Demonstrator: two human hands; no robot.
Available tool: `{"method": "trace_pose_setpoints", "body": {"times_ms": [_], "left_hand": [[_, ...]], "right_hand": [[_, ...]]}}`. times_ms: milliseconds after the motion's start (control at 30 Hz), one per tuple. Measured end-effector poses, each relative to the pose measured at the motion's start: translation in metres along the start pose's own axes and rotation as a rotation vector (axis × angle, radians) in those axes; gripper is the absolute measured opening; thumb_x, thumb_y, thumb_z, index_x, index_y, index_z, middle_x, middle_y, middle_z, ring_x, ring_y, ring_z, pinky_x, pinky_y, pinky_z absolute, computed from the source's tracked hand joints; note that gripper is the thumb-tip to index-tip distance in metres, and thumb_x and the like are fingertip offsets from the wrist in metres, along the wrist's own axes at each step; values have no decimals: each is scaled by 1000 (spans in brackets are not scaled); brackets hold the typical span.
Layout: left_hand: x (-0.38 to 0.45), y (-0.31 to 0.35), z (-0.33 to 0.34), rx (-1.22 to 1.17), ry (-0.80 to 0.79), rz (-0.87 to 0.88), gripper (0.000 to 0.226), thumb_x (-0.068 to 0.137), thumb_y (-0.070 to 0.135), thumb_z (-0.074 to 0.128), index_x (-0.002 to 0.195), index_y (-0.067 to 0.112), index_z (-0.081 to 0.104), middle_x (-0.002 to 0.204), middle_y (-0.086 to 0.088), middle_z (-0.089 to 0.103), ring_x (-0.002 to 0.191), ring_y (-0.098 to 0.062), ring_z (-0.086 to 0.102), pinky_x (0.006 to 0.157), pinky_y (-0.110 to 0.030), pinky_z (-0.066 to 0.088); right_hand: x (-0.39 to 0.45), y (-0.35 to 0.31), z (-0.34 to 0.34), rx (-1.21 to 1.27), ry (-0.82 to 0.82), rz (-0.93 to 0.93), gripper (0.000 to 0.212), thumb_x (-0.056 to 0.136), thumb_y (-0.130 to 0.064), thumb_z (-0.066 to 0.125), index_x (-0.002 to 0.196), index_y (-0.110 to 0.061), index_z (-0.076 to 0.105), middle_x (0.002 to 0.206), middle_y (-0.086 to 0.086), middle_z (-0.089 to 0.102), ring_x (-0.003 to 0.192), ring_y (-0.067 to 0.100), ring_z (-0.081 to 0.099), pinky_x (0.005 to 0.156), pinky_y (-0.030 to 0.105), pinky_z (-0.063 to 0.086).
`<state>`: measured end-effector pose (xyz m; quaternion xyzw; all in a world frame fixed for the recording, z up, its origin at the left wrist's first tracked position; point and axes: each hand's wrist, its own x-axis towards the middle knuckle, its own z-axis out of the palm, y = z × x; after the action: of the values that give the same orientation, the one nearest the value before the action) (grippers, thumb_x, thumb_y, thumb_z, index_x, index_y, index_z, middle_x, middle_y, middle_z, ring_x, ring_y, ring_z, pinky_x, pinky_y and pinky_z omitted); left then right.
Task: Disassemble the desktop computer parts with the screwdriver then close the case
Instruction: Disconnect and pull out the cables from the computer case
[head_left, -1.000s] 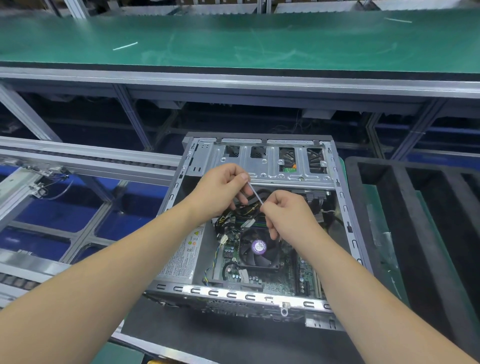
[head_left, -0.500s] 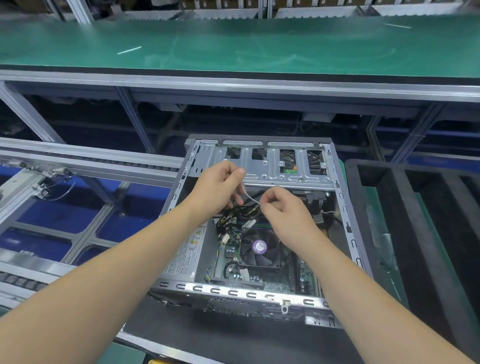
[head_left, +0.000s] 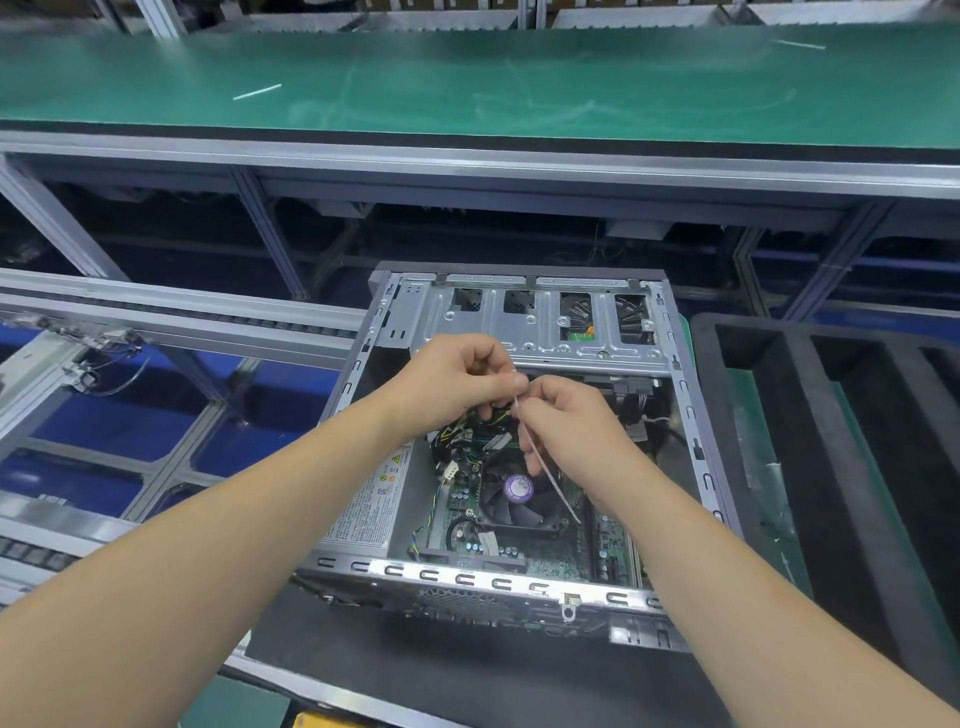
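An open desktop computer case (head_left: 691, 415) lies on its side on a black mat, with its motherboard, cables and a CPU fan (head_left: 519, 493) exposed. Over the middle of the case, my left hand (head_left: 457, 379) and my right hand (head_left: 566, 426) meet and both pinch a thin white cable tie (head_left: 550, 478). The tie's long tail hangs down past my right hand over the fan. A bundle of black and yellow cables (head_left: 462, 436) lies just under my hands. No screwdriver is in view.
A black foam tray (head_left: 831, 467) with long slots stands to the right of the case. A grey power supply (head_left: 363, 509) fills the case's left side and a metal drive cage (head_left: 545, 322) its far end. A green conveyor belt (head_left: 467, 78) runs behind.
My hands have closed together. The tie's tail, held up between them before, now hangs down past my right hand over the fan.
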<state>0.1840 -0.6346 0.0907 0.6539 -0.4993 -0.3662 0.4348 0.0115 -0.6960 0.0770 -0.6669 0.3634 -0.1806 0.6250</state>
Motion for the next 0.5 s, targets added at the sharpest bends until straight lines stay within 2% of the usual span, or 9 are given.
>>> {"method": "trace_pose_setpoints", "body": {"times_ms": [67, 167, 267, 400, 500], "left_hand": [[0, 0, 1, -5, -22, -2, 23, 92, 28, 76, 87, 7, 68, 73, -7, 70, 59, -13, 61, 51, -15, 44], [1, -2, 1, -11, -3, -14, 15, 94, 27, 72, 85, 16, 68, 73, -1, 71, 58, -13, 61, 50, -16, 43], [3, -5, -1, -18, 82, -19, 16, 97, 29, 69, 90, 15, 66, 75, -1, 71, 59, -15, 64, 50, -26, 42], [4, -10, -5, -52, 182, -3, 20, 97, 34, 65, 88, 16, 64, 71, -1, 69, 54, -14, 61, 45, -23, 42], [8, -15, -9, -107, 308, -18, 20, 98, 36, 61, 87, 19, 62, 65, -4, 66, 55, -24, 55, 45, -26, 43]], "right_hand": [[0, 0, 0, -9, 0, 8, 17, 97, -10, 52, 82, -9, 59, 58, 5, 60, 43, 20, 53, 48, 24, 44], [1, 1, -1, 18, 10, 2, 18, 95, -10, 52, 78, -12, 57, 59, 6, 61, 43, 20, 51, 47, 24, 43], [2, 1, -2, 35, 0, 2, 16, 96, -9, 53, 81, -12, 59, 60, 6, 61, 42, 20, 49, 45, 24, 40], [3, 3, -2, 31, 1, 25, 16, 96, -10, 55, 81, -13, 60, 59, 5, 54, 41, 18, 44, 46, 24, 37], [3, 4, -1, 23, 12, 49, 19, 95, -7, 52, 78, -14, 57, 63, 10, 45, 43, 17, 37, 47, 25, 30]]}}
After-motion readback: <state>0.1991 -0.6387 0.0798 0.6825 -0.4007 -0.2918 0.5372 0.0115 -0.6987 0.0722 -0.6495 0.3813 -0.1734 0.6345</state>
